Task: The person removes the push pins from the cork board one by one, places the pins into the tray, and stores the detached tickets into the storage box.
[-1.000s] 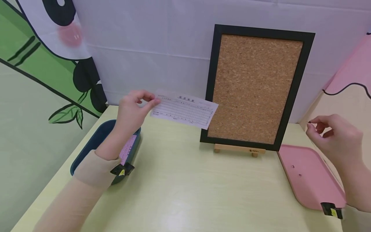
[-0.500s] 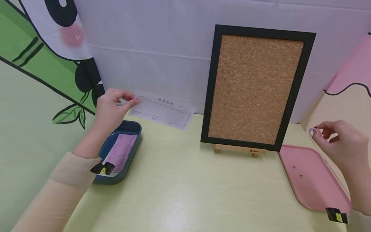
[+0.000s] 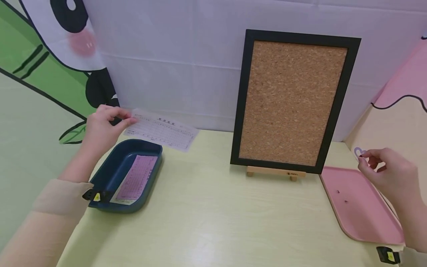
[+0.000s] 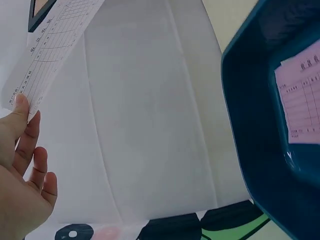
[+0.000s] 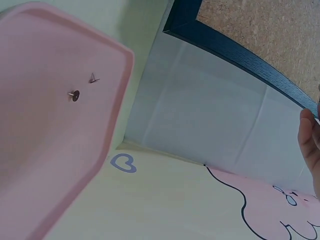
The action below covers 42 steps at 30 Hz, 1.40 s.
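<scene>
My left hand pinches a white printed receipt slip by its left edge, thumb against fingers, up behind the blue tray. The slip slopes down to the right, apart from the table; in the left wrist view the same slip reaches up from the fingertips. Over the far right side, my right hand pinches a tiny dark thumbtack between thumb and fingers, mostly hidden by them. Below it lies the pink tray, with two thumbtacks lying loose in it.
A black-framed cork board stands on a small wooden easel at the back, before a hung cloth. Pink and white paper slips lie in the blue tray. A purple heart is printed on the right-hand cloth.
The left hand has moved left with the receipt slip, from near the cork board to behind the blue tray. The right hand has sunk slightly, still pinching the thumbtack.
</scene>
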Available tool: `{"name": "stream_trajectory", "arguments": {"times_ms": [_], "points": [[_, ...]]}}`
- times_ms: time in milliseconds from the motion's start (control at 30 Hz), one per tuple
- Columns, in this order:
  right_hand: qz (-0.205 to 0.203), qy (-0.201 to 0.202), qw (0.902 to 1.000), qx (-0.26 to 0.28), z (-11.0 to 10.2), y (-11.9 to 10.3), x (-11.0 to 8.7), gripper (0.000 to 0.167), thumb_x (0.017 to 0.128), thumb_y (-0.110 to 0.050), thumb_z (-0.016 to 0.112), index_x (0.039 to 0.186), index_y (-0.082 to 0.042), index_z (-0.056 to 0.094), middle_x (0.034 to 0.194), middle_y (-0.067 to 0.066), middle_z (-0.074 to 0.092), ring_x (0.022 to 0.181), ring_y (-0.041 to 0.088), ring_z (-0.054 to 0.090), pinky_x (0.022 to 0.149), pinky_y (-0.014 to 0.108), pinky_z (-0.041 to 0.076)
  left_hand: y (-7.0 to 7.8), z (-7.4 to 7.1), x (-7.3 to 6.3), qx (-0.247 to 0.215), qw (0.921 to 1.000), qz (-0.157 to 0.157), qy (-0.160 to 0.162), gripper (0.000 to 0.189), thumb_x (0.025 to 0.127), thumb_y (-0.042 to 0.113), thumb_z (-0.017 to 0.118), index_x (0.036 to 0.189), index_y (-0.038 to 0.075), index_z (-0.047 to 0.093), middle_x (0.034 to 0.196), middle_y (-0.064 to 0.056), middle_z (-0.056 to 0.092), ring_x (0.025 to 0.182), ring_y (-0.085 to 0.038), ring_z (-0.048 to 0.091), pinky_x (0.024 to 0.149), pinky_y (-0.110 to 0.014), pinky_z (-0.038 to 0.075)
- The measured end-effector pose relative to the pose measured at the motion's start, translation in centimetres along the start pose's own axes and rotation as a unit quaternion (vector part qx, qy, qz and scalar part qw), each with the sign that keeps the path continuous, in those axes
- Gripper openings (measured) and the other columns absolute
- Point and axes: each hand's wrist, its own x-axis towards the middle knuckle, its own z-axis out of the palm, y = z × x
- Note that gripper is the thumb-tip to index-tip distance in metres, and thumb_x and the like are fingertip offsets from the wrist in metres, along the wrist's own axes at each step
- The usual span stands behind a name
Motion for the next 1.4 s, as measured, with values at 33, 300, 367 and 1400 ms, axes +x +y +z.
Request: {"name": "stream_trajectory", "arguments": {"times_ms": [33, 300, 367, 1400], "points": [[0.001, -0.002, 1.0, 0.001, 0.1, 0.1, -0.2, 0.013, 0.071, -0.006, 0.066, 0.083, 0.0, 0.068, 0.067, -0.002, 0.048, 0.066, -0.021, 0.032, 0.059, -0.001, 0.033, -0.2, -0.2, -0.1, 0.004, 1.0, -0.006, -0.004, 0.025, 0.087, 0.026, 0.068, 0.095, 0.002, 0.069, 0.096, -0.013, 0.054, 0.096, -0.024, 0.043, 0.077, -0.033, 0.032], [0.01, -0.024, 0.9996, 0.008, 0.4, 0.8, -1.3, 0.012, 0.071, -0.003, 0.068, 0.082, 0.0, 0.067, 0.066, 0.0, 0.049, 0.066, -0.022, 0.031, 0.057, 0.0, 0.034, -1.9, -2.2, 0.3, 0.037, 0.9982, -0.027, -0.039, 0.03, 0.088, 0.031, 0.065, 0.097, 0.003, 0.069, 0.101, -0.016, 0.055, 0.1, -0.03, 0.041, 0.075, -0.037, 0.032], [0.011, -0.027, 0.9995, 0.009, 0.5, 1.1, -1.6, 0.012, 0.07, -0.003, 0.068, 0.082, -0.001, 0.067, 0.067, 0.0, 0.049, 0.066, -0.021, 0.032, 0.057, 0.0, 0.034, -2.3, -2.7, 0.5, 0.043, 0.9974, -0.027, -0.051, 0.03, 0.088, 0.032, 0.066, 0.097, 0.004, 0.069, 0.102, -0.016, 0.055, 0.1, -0.031, 0.042, 0.076, -0.038, 0.032], [0.055, -0.084, 0.9914, 0.084, 2.4, 5.1, -5.0, 0.02, 0.067, 0.007, 0.069, 0.077, -0.009, 0.065, 0.066, -0.027, 0.049, 0.063, -0.017, 0.042, 0.055, 0.001, 0.037, -7.7, -5.3, 2.4, 0.154, 0.9628, 0.04, -0.218, 0.007, 0.082, 0.017, 0.073, 0.086, 0.011, 0.073, 0.08, -0.004, 0.064, 0.075, -0.02, 0.05, 0.067, -0.033, 0.035]]}}
